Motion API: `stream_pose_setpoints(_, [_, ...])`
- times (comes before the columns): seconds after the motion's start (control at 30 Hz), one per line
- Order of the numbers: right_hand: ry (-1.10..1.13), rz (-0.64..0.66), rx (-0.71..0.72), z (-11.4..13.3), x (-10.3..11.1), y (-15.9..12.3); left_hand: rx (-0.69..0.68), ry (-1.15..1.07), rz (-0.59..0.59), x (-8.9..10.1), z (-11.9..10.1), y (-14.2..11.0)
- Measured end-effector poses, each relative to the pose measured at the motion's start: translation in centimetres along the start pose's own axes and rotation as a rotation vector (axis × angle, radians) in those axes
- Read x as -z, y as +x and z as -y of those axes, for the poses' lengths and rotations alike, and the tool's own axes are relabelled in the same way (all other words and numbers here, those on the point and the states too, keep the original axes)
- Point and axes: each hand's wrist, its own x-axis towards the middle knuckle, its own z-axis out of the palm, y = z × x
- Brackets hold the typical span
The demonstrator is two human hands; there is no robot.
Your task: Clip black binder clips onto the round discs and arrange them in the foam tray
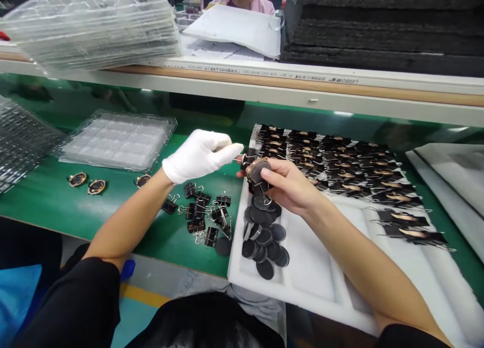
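The gloved left hand [200, 156] is curving its fingers beside a black binder clip [249, 158]; whether it is pinching the clip cannot be told. The bare right hand [289, 184] is pinching a black disc [260, 173] over the white tray [310, 247]. A green tabletop [56, 201] is running beneath one shelf [227, 81]; one person [266, 6] is showing beyond. Three gold-rimmed pieces [97, 187] are lying leftward, roughly ten loose clips [202, 207] centrally.

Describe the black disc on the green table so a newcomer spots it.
Find the white tray on the green table. Just off its left edge, beside the jumbled binder clips, lies a flat black disc. Unlike the discs piled in the tray, this one lies on the table.
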Motion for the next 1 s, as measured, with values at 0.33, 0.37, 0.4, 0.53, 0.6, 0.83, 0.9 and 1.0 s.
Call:
stream_pose_setpoints(0.33, [-0.254,-0.047,0.194,-0.2,1.0,0.3,0.134,0.038,0.077,-1.7,-0.9,-0.2])
stream_pose_setpoints(0.37, [-0.276,-0.043,0.199,-0.2,1.0,0.3,0.141,0.038,0.089,-1.6,-0.9,-0.2])
stream_pose_setpoints(0.4, [-0.295,-0.038,0.201,-0.1,1.0,0.3,0.145,0.041,0.097,-1.6,-1.0,-0.2])
stream_pose_setpoints(0.53, [-0.357,-0.02,0.194,0.3,1.0,0.4,0.132,0.063,0.123,-1.4,-0.7,-0.2])
stream_pose_setpoints(0.6, [-0.372,-0.016,0.193,0.3,1.1,0.4,0.114,0.055,0.136,-1.4,-0.4,-0.2])
stream_pose_setpoints(0.83, [-0.359,-0.009,0.182,-0.2,1.6,0.5,0.08,0.087,0.091,-2.0,0.1,-0.3])
stream_pose_setpoints(0.9, [-0.357,-0.009,0.169,-0.1,1.6,0.5,0.058,0.101,0.077,-2.1,0.1,-0.4])
stream_pose_setpoints(1.0, [-0.347,0.0,0.162,-0.1,1.6,0.5,0.031,0.11,0.052,-2.3,0.1,-0.4])
